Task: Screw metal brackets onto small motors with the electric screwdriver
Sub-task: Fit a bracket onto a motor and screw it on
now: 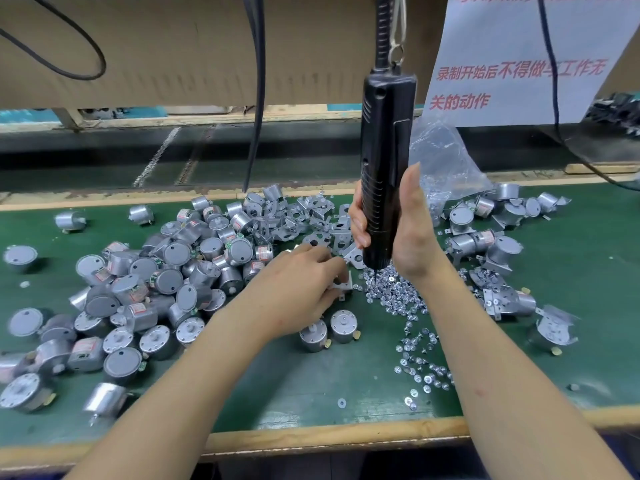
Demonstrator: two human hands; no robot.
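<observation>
My right hand (398,230) grips the black electric screwdriver (384,150), which hangs upright from a cord; its bit tip points down into a heap of small screws (394,292). My left hand (304,289) holds a metal bracket on a small motor (341,284) on the green mat, just left of the bit. A big pile of silver motors (166,278) lies to the left. Loose brackets (298,216) are heaped behind my left hand. Two motors (329,329) stand upright near my left wrist.
Motors with brackets fitted (498,244) lie at the right. A clear plastic bag (440,161) sits behind the screwdriver. A black cable (258,91) hangs at the centre back. The bench's wooden front edge (311,441) runs across the bottom. A printed notice (526,57) hangs upper right.
</observation>
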